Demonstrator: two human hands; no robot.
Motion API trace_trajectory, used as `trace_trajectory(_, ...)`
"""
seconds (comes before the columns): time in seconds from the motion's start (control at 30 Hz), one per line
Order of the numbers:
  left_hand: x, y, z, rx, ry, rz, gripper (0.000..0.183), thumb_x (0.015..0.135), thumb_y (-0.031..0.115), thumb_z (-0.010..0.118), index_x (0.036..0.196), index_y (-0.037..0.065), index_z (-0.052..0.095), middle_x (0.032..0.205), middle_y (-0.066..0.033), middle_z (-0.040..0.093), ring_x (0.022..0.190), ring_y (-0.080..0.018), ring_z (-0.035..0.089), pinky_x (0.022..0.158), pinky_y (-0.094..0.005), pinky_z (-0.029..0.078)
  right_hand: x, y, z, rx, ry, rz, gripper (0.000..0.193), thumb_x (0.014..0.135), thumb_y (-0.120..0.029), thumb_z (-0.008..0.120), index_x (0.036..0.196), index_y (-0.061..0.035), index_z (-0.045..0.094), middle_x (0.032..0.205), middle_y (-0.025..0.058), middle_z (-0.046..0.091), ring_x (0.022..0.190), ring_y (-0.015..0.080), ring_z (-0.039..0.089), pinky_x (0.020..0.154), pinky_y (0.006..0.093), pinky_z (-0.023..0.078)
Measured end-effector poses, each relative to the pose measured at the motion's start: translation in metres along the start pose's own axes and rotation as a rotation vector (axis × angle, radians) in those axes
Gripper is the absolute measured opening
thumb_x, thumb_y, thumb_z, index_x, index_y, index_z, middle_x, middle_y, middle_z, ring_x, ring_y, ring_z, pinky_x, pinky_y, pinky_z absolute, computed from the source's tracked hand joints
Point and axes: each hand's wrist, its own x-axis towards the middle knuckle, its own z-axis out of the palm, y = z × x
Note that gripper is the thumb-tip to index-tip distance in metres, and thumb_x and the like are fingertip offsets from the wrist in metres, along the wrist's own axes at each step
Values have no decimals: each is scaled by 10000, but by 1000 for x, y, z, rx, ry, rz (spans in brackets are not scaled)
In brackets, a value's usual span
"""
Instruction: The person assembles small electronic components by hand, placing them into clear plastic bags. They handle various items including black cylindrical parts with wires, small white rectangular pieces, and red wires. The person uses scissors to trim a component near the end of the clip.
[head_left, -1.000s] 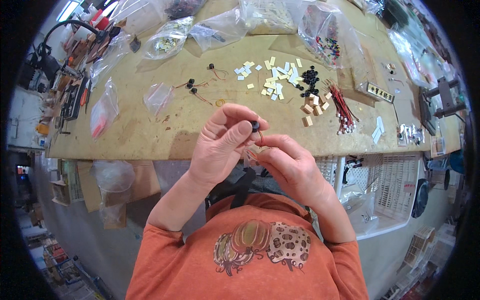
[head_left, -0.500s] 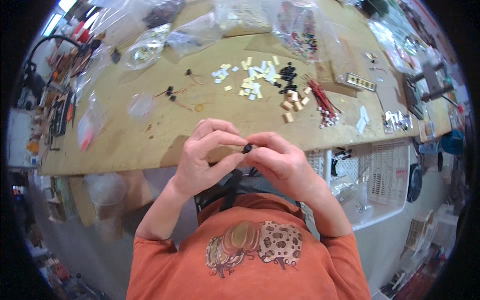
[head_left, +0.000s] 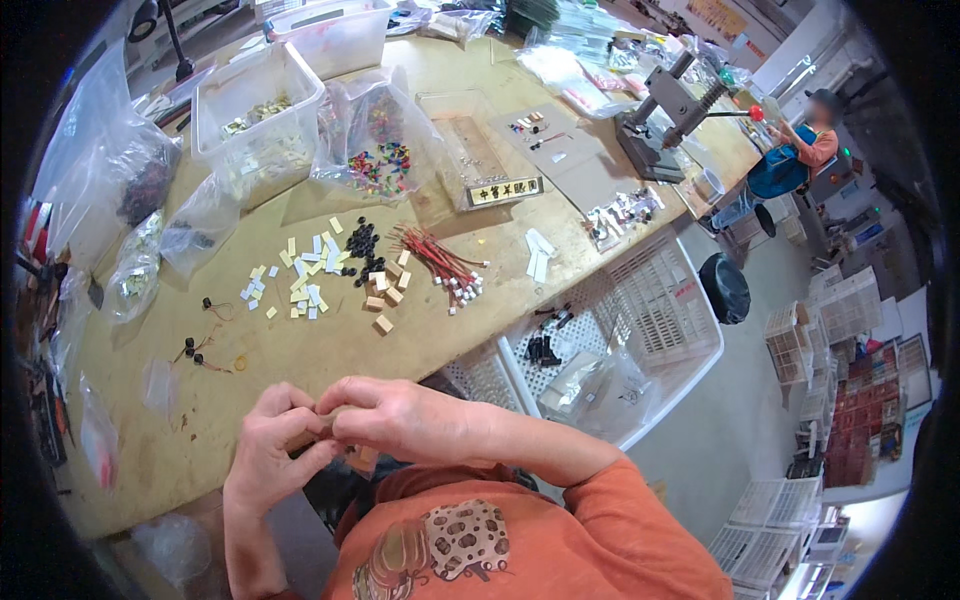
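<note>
Left hand [head_left: 268,452]: fingers bent, the index finger and thumb curving toward each other with a gap behind their tips; the tips reach the other hand's.
Right hand [head_left: 405,418]: fingers folded in, index finger and thumb drawn close together, their tips against the left fingertips.
Between the fingertips: the fingers cover this spot, so one cannot tell what small piece, if any, they pinch or how tightly.
Tabletop [head_left: 300,365]: beyond the fingers, its near edge running under the hands.
Wired black parts [head_left: 198,357]: three small ones, ahead and left of the fingers, well apart from them.
Yellow loop [head_left: 240,363]: nearer to the left fingers than those parts, ahead of them.
Wooden blocks [head_left: 384,324]: a loose group ahead and slightly right of the fingertips, untouched.
Black round pieces [head_left: 362,242]: heaped beyond the blocks.
Yellow and white pads [head_left: 312,270]: scattered straight ahead of the fingertips.
Red wires [head_left: 435,258]: bundled ahead and right, white connectors at the ends nearer the fingers.
White crate [head_left: 690,375]: right of the fingers, beside the right forearm.
</note>
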Motion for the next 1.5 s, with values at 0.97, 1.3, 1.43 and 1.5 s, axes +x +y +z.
trace_trajectory(0.97, 111, -14, 9, -140, 11, 327, 62, 828, 61, 714, 875, 50, 674, 783, -80, 631, 733, -248, 624, 652, -343, 493, 11, 19, -97, -400, 130, 75, 233, 779, -20, 749, 999, -56, 681, 1113, 105, 633, 1036, 283, 638, 846, 377, 544)
trace_trajectory(1.3, 106, -42, -11, 84, 398, 385, 104, 809, 14, 734, 829, 30, 634, 713, -65, 587, 627, -201, 550, 576, -316, 438, 49, 114, -247, -667, 135, 728, 243, 824, -111, 704, 1014, 39, 683, 973, 201, 709, 903, 299, 699, 806, 358, 546)
trace_trajectory(1.43, 106, -43, -14, 120, 432, 382, 114, 794, -3, 730, 814, 41, 627, 706, -65, 587, 618, -222, 552, 572, -327, 434, 64, 155, -258, -952, -380, 1008, 454, 762, -297, 759, 1079, 12, 658, 1028, 199, 709, 960, 324, 678, 841, 392, 539)
trace_trajectory(1.5, 106, -43, -13, 133, 438, 383, 121, 780, -16, 726, 805, 44, 625, 696, -65, 584, 615, -226, 552, 567, -333, 427, 64, 174, -258, -973, -523, 1077, 525, 748, -351, 762, 1120, -1, 639, 1062, 202, 700, 998, 330, 664, 860, 403, 529)
